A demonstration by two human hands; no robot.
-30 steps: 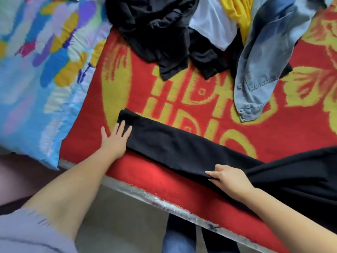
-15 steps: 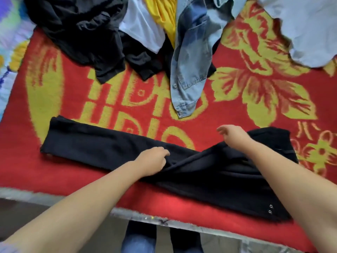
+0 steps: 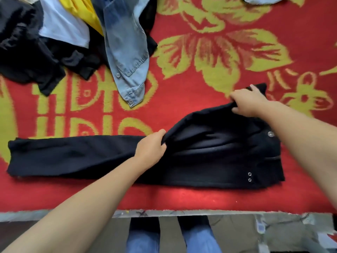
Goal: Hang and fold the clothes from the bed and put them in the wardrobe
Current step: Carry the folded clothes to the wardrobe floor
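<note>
Left hand (image 3: 151,146), right hand (image 3: 246,102) gripping black trousers (image 3: 73,154)

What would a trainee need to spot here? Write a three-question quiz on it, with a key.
1. True or false: both hands grip the black trousers.
2. Which garment lies nearest the trousers? A) denim shirt B) yellow garment C) white garment
3. Fill in: the trousers lie on a red and ____ blanket.

Key: 1 true, the left hand and right hand both grip the fabric; 2 A; 3 yellow.
</note>
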